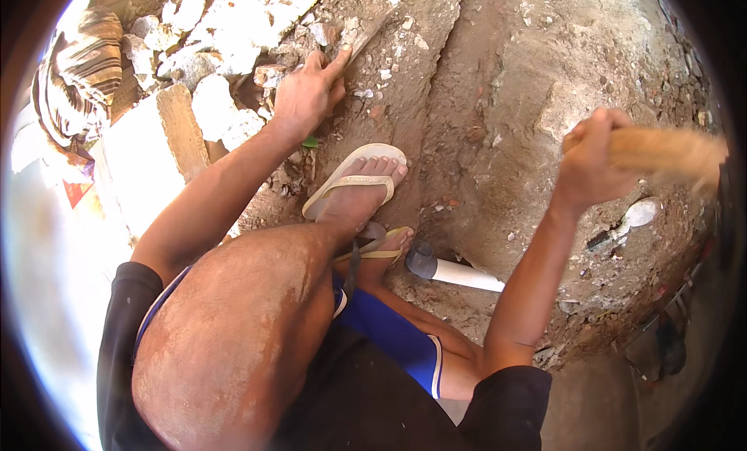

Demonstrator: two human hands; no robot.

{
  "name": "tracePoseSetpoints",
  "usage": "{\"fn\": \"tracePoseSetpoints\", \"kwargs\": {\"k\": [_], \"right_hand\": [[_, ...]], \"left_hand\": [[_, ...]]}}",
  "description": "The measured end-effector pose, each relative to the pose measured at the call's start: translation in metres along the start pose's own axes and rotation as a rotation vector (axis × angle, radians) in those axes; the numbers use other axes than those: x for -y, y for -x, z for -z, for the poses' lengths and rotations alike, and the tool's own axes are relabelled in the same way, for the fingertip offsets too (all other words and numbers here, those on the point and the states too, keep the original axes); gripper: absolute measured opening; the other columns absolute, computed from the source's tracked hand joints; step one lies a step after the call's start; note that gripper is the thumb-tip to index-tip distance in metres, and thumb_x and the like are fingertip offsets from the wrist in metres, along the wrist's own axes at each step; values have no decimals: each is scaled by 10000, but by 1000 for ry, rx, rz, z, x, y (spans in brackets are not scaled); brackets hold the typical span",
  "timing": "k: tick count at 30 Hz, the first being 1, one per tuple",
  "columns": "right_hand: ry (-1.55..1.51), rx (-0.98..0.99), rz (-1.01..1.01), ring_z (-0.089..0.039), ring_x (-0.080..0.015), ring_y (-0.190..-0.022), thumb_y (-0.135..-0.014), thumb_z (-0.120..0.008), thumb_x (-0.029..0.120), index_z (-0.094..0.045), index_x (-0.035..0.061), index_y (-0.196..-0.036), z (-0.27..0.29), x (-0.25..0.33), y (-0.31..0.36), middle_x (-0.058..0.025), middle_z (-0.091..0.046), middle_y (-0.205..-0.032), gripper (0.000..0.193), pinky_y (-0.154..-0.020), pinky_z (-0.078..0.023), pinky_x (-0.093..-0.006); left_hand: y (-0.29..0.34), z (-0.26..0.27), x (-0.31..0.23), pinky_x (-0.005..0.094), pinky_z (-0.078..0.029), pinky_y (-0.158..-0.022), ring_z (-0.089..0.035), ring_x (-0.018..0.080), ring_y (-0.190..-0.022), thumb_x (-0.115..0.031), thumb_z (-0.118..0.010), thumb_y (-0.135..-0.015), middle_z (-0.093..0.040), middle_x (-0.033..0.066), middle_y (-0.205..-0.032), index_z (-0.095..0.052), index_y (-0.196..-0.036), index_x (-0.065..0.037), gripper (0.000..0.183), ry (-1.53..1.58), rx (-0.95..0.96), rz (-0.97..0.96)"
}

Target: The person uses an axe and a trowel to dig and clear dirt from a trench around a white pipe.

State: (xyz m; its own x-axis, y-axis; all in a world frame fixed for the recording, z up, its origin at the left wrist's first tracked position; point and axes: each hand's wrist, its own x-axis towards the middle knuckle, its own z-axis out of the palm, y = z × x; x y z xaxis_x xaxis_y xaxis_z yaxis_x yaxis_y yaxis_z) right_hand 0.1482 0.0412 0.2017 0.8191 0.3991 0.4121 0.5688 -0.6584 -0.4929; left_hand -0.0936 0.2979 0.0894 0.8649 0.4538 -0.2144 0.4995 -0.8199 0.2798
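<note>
At the far left of the dug soil, my left hand (pixel 307 97) is closed round one end of a thin, flat, blade-like tool (pixel 371 36). Its other end slants away to the upper right, close over the dirt. A thick piece of wood (pixel 661 150) is gripped in my right hand (pixel 595 159), off to the right and raised above the ground. Motion blurs the wood's outer end. The part of each tool inside my fingers is hidden.
Between my feet and right forearm lies a white pipe (pixel 467 275) with a grey fitting. A white, spoon-shaped object (pixel 640 214) rests on the right. Rubble (pixel 226 31), a wooden board (pixel 181 132) and striped cloth (pixel 85 70) crowd the left. My sandal (pixel 342 188) stands beside a groove.
</note>
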Motion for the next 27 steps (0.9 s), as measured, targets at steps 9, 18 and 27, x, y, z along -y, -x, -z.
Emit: {"fn": "tracePoseSetpoints", "kwargs": {"k": [9, 18, 27], "right_hand": [[-258, 760, -1317, -506, -167, -437, -813, -625, 85, -643, 18, -992, -42, -69, 215, -35, -557, -605, 193, -409, -420, -336], [-114, 189, -332, -608, -212, -656, -856, -648, 58, -614, -37, -978, -20, -43, 119, -104, -636, -731, 158, -579, -483, -326], [-412, 564, -1174, -477, -104, -433, -844, -604, 1, -600, 12, -988, -15, -13, 128, -25, -550, -631, 144, -384, -386, -252]], "left_hand": [[0, 3, -10, 438, -534, -594, -643, 323, -682, -197, -611, -891, -547, 119, -984, -478, -1411, -271, 541, 1, 90, 69], [-2, 1, -3, 437, -534, -591, -645, 312, -690, -204, -619, -882, -557, 98, -982, -485, -1404, -265, 542, -20, 20, 40], [-2, 5, -6, 423, -546, -572, -660, 298, -687, -211, -598, -892, -561, 131, -979, -483, -1388, -204, 509, -11, 58, 18]]}}
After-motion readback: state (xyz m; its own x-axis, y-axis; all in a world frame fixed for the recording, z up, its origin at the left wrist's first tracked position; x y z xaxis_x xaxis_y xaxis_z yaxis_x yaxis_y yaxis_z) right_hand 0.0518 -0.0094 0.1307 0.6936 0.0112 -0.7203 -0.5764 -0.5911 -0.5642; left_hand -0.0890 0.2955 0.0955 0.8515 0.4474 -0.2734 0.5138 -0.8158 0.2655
